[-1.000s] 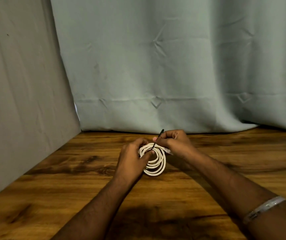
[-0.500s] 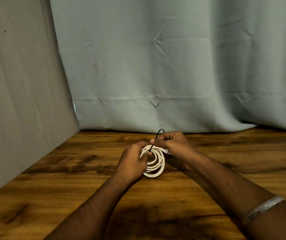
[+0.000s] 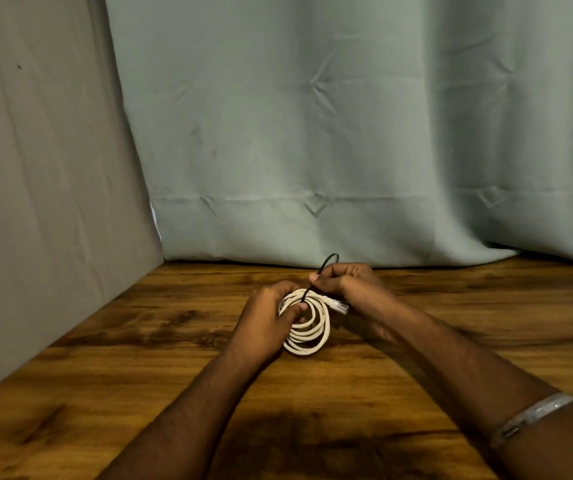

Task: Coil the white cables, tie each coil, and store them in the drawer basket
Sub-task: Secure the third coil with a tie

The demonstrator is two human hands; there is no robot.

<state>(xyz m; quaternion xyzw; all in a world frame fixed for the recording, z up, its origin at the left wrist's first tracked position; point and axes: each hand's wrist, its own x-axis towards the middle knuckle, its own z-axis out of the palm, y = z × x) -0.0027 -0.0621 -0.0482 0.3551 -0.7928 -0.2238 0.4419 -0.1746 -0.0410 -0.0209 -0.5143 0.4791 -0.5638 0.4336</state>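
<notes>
A white cable coil (image 3: 313, 332) of several loops stands on edge on the wooden table (image 3: 139, 375), near its middle. My left hand (image 3: 264, 320) grips the coil's left side, thumb pressed across the loops. My right hand (image 3: 347, 282) pinches a thin black tie (image 3: 326, 263) at the coil's top; the tie bends into a small loop above my fingers and runs down over the cable. The cable's clear plug end (image 3: 338, 306) sticks out to the right under my right hand. No drawer basket is in view.
A pale green curtain (image 3: 347, 133) hangs behind the table, and a grey cloth panel (image 3: 35, 202) closes off the left side. My right forearm wears a silver bangle (image 3: 531, 420).
The black tie has bent from a straight stub into a curved loop above my right fingers. The coil has turned a little, showing the plug end. Both hands stay in place.
</notes>
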